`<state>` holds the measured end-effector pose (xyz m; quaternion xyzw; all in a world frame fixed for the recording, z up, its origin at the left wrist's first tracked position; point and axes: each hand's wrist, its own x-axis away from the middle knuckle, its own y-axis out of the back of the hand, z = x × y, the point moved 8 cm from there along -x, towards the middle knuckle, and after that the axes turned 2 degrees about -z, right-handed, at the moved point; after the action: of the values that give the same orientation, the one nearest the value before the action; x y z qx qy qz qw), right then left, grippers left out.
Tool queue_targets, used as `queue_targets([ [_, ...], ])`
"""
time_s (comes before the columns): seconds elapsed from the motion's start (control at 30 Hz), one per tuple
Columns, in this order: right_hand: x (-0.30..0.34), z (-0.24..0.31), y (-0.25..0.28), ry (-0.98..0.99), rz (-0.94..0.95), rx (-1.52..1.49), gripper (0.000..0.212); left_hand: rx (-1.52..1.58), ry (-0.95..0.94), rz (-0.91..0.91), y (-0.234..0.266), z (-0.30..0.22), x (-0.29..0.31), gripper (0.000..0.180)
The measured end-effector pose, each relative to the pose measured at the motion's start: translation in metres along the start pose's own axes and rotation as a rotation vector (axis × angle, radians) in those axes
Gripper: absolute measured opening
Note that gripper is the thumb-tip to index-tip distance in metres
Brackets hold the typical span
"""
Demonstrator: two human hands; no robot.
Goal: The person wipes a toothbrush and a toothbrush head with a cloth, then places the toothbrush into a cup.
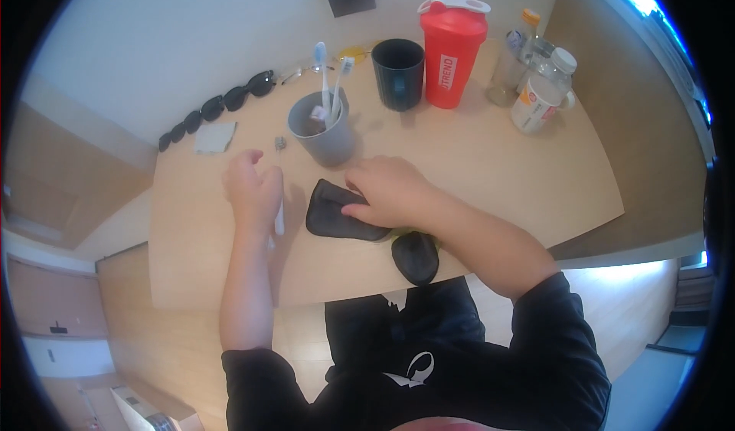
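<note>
My right hand (pixel 387 190) is over a soft black pouch-like piece (pixel 328 218), thumb and fingers closing on its folded top. Under my right wrist lies a second rounded black piece (pixel 416 259), with a yellow-green edge between the two; whether they are joined is hidden. My left hand (pixel 254 190) is curled around a white toothbrush (pixel 279 218), whose head shows beyond the thumb and whose handle runs along the palm. Ahead of my hands stands a grey cup (pixel 329 144) with two toothbrushes (pixel 335 94) and a small pale item inside.
Along the wall are several black sunglasses (pixel 211 109), clear-framed glasses (pixel 291 75) and yellow-lensed glasses (pixel 352 53). A pale cloth (pixel 215 137) lies nearby. Farther right are a dark cup (pixel 398 75), red shaker bottle (pixel 453 56), glass bottle (pixel 505 71), and white-capped jar (pixel 555 71) by a white mug (pixel 534 108).
</note>
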<state>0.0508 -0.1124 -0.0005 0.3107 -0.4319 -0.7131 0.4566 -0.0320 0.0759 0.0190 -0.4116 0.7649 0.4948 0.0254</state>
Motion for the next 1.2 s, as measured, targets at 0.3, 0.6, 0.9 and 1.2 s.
queue_targets([
  [0.3,0.0,0.002,-0.01,0.045,0.011,0.055,0.031,-0.49,0.191,0.393,-0.012,-0.004,0.013,0.036],
  [0.6,-0.004,0.004,-0.007,0.049,-0.064,-0.015,0.021,-0.347,0.132,0.266,-0.013,0.013,0.011,0.028],
  [0.9,-0.002,-0.001,0.0,-0.08,-0.025,-0.443,0.022,0.684,0.308,0.143,-0.006,0.0,0.015,0.023],
  [1.2,0.0,-0.003,-0.007,-0.017,0.014,-0.907,0.015,1.02,0.04,0.25,-0.013,-0.03,0.033,0.02],
])
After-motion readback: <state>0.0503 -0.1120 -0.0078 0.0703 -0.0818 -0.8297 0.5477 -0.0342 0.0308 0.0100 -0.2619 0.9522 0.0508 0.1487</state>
